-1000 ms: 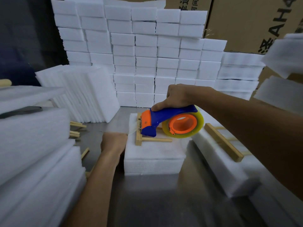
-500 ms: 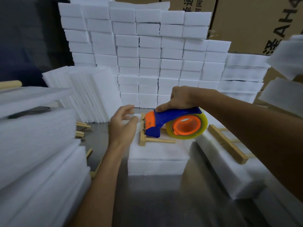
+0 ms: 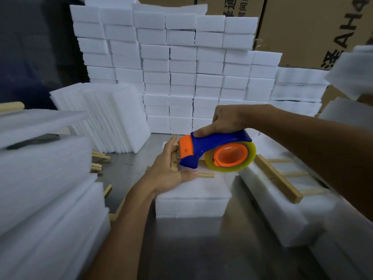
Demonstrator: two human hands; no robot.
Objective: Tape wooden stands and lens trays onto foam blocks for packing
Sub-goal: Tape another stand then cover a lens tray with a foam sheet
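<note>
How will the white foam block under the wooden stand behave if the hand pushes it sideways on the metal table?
The foam block looks airy and layered, so it is probably very light and may slide easily on the smooth metal table. It is low and wide, so tipping seems unlikely. The left hand resting on it probably keeps it from shifting.

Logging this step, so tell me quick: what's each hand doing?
Left hand: open, pressing the wooden stand.
Right hand: gripping the blue-and-orange tape dispenser.
</note>
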